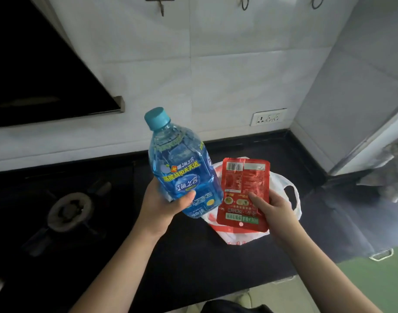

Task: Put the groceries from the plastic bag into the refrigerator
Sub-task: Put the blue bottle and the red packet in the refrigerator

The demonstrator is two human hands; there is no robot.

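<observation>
My left hand [164,206] grips a blue drink bottle [182,168] with a teal cap around its lower half, tilted up and to the left above the counter. My right hand [274,208] holds a flat red food packet [245,188] by its lower right edge, thumb on its face. Beneath both lies a white plastic bag [288,193] with red print, flat on the black countertop [193,263]. The refrigerator is not in view.
A gas burner [69,208] sits in the counter at left, under a dark range hood [35,75]. White tiled wall behind holds a socket [268,116]. A grey cloth [387,175] hangs at the right; green floor [378,281] lies below.
</observation>
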